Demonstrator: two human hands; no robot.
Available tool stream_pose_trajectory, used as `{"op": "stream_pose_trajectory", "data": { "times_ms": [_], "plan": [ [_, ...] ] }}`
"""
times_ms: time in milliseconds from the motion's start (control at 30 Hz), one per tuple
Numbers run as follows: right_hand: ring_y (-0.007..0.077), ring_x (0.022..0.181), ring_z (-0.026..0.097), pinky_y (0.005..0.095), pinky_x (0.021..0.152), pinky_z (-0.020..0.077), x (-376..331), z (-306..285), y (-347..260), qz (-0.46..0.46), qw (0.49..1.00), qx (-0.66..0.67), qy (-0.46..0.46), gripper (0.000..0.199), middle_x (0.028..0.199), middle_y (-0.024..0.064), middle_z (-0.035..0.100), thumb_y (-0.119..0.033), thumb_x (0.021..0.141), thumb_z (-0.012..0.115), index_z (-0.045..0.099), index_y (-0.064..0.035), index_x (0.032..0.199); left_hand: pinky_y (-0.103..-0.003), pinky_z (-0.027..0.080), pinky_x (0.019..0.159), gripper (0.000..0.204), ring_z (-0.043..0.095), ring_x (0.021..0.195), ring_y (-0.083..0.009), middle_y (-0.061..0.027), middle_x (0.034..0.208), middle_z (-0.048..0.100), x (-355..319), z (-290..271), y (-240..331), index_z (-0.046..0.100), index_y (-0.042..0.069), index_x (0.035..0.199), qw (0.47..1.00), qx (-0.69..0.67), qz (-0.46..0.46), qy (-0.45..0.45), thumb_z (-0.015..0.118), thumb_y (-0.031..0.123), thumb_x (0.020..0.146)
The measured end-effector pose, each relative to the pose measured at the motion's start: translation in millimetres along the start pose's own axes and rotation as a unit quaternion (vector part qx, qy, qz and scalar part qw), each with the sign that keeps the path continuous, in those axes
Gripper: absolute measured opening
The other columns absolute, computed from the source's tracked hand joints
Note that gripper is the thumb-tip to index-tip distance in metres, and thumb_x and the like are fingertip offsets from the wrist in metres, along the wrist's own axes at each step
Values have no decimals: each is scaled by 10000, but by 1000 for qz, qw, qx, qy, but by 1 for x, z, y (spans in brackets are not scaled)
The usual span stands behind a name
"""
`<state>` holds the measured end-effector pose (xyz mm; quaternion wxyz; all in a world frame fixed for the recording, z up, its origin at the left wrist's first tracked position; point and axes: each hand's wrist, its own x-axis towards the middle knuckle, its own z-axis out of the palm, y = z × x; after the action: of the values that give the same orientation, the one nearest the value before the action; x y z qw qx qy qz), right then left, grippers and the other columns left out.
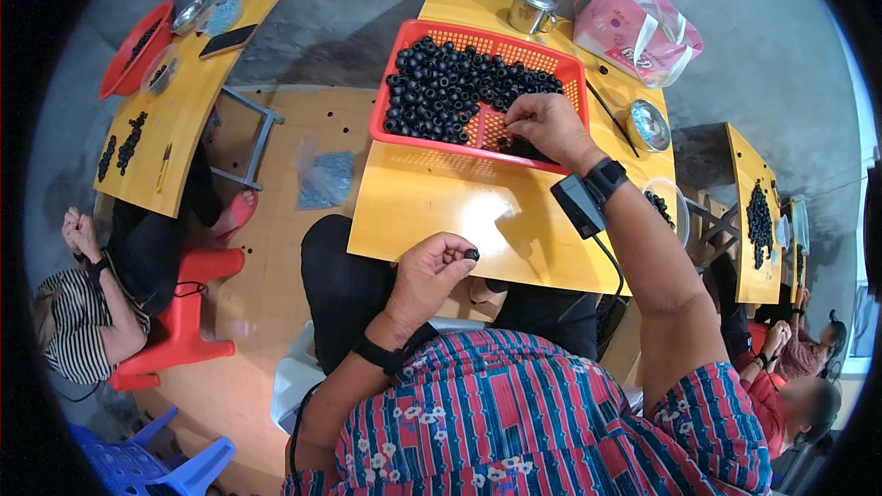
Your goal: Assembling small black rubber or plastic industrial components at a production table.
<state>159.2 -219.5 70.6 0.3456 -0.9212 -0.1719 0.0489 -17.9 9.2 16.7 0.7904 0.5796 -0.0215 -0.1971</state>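
My left hand is closed over the table's near edge, pinching a small black ring-shaped part between thumb and fingertips. My right hand is over the right side of a red plastic basket, fingers bent together; whatever they hold, if anything, is too small to make out. Many loose black ring-shaped parts are heaped in the basket, mostly on its left and far sides. Some of its slotted red floor shows near my right fingertips. Below the right wrist's black band hangs a dark box with a cable.
On my yellow table stand a lidded metal mug, a pink bag, a metal bowl, a dark rod and a clear tub of black parts. People sit at other tables on both sides. A clear bag lies on the floor.
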Motion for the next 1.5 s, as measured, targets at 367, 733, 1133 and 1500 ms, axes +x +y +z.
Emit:
{"op": "stream_pose_trajectory", "data": {
  "times_ms": [367, 733, 1133, 1500],
  "plan": [
    [90, 661, 557, 213, 639, 484, -115, 12, -82, 64, 858, 509, -24, 256, 893, 39, 630, -63, 875, 611, 624, -5, 1124, -193, 462, 751, 175, 533, 820, -53, -1, 884, 570, -41, 11, 15, 587, -17, 1006, 997, -15, 77, -10, 606, -51, 836],
    [72, 683, 574, 217, 648, 487, -176, 51, -109, 38, 810, 575, -112, 156, 841, 22, 614, -26, 908, 542, 617, 3, 1042, -232, 507, 700, 158, 578, 721, -76, -9, 807, 589, -74, 21, 16, 573, 13, 1028, 992, -27, 126, -10, 596, 102, 899],
    [84, 792, 584, 225, 700, 475, -206, 49, -126, -135, 962, 236, 35, 209, 828, 27, 629, 43, 846, 578, 661, -17, 1028, -204, 481, 665, 157, 583, 724, -67, 1, 789, 594, -74, 32, 17, 579, 37, 1037, 989, 38, 133, -53, 588, 120, 904],
    [105, 675, 620, 224, 612, 513, -220, 41, -117, 62, 805, 590, 3, 154, 845, 49, 666, -20, 843, 644, 641, -9, 997, -196, 484, 676, 173, 590, 738, -65, 2, 801, 598, -82, 39, 22, 584, 43, 1045, 991, 14, 120, -61, 609, 128, 897]
  ]
}}
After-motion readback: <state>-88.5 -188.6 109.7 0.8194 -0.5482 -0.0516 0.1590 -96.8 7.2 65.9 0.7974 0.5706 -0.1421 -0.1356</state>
